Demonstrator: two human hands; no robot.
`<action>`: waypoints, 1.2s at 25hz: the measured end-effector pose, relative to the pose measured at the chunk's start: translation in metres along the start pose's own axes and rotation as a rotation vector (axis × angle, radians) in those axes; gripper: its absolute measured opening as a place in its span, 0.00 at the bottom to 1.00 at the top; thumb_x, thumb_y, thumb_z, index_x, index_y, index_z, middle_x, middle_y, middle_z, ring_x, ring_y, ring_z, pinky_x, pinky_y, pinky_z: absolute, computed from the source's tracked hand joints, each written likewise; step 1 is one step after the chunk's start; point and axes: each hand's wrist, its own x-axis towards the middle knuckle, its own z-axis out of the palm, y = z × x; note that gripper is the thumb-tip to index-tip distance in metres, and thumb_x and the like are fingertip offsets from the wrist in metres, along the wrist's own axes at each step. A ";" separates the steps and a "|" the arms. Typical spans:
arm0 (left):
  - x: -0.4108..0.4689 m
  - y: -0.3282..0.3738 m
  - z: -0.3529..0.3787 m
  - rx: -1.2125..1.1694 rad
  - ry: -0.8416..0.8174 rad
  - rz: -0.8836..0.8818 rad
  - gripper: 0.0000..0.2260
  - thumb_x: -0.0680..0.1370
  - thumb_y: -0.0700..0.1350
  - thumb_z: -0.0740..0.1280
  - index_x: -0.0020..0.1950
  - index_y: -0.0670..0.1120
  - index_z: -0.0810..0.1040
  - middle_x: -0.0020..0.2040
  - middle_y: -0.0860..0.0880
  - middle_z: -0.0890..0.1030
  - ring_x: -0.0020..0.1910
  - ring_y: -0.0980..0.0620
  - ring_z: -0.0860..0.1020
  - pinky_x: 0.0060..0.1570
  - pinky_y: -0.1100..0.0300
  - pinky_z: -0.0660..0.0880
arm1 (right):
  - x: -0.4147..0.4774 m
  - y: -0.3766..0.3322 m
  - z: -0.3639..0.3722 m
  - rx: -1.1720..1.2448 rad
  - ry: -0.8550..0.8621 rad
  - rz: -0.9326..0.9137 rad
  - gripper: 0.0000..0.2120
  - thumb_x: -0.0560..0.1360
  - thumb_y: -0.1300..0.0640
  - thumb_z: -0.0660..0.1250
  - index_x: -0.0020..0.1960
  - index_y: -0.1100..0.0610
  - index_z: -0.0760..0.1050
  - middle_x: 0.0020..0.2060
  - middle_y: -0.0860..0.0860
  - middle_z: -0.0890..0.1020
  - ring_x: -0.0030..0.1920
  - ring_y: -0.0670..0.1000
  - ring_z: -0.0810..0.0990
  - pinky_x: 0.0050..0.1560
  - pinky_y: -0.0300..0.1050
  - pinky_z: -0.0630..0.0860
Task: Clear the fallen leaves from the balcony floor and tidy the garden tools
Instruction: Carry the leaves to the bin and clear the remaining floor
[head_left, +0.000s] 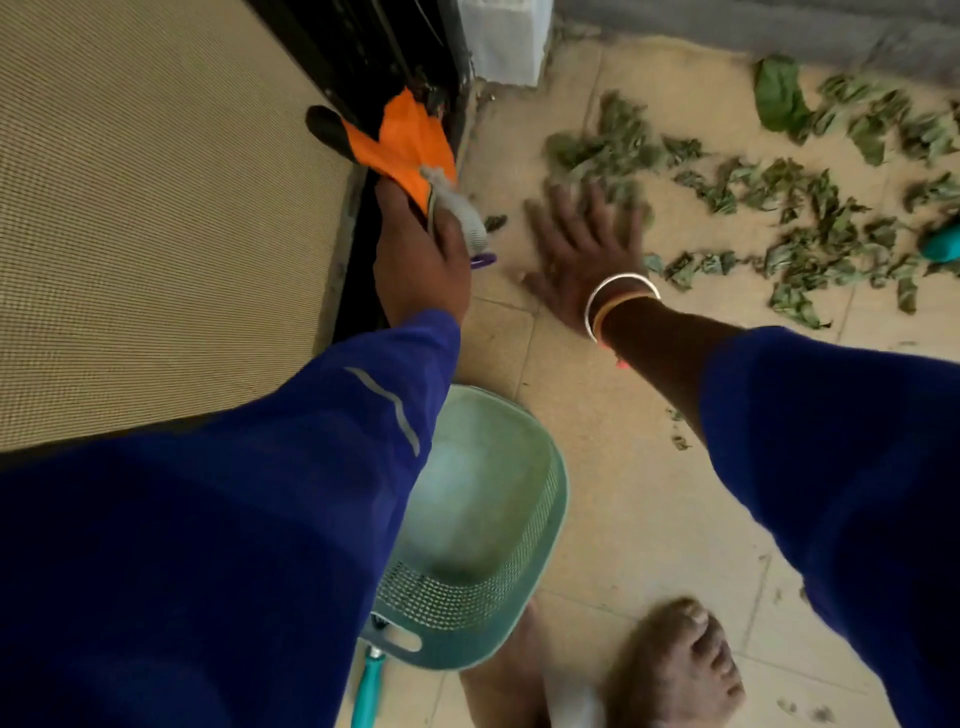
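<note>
One basket (550, 519) nearby; left hand (421, 254) grips glove (405, 140), right hand (582, 254) flat beside leaves (779, 208).

The left hand (421, 254) grips an orange glove (402, 140); the right hand (582, 254) spreads flat toward scattered leaves (779, 192).

Beige mesh screen (156, 234) L, white block (506, 41) & grey wall (779, 26) top.

Count: 2 hands, left hand (421, 260) and right hand (582, 254). 1 glove (400, 140), orange and black. 1 green basket (558, 499). 1 teal tool handle (370, 691); 1 more teal object (943, 244) at right edge, kind unclear. Scattered dried leaves (810, 208): dozens, too blurred for an exact count. 1 flat whole leaf (776, 93). 1 bare foot (685, 660). 1 silver bangle (618, 283).
</note>
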 end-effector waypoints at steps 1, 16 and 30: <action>0.002 -0.005 0.000 0.005 0.015 -0.014 0.19 0.79 0.44 0.61 0.67 0.36 0.69 0.57 0.40 0.80 0.54 0.41 0.79 0.51 0.56 0.75 | 0.003 0.004 -0.002 0.047 0.060 0.126 0.38 0.77 0.30 0.39 0.80 0.49 0.42 0.80 0.53 0.46 0.79 0.62 0.43 0.70 0.73 0.36; -0.007 -0.007 -0.006 -0.101 -0.118 -0.056 0.14 0.83 0.41 0.58 0.66 0.35 0.70 0.43 0.52 0.75 0.36 0.74 0.74 0.34 0.78 0.68 | 0.033 -0.001 -0.011 0.172 0.137 0.368 0.42 0.76 0.28 0.40 0.80 0.53 0.40 0.80 0.53 0.42 0.79 0.61 0.39 0.71 0.72 0.38; -0.007 0.005 -0.004 0.168 -0.036 -0.450 0.12 0.80 0.42 0.63 0.62 0.40 0.71 0.54 0.41 0.79 0.53 0.39 0.79 0.43 0.56 0.67 | 0.064 -0.020 -0.040 -0.209 -0.135 -0.216 0.34 0.79 0.32 0.43 0.80 0.45 0.40 0.80 0.50 0.42 0.79 0.58 0.36 0.71 0.74 0.35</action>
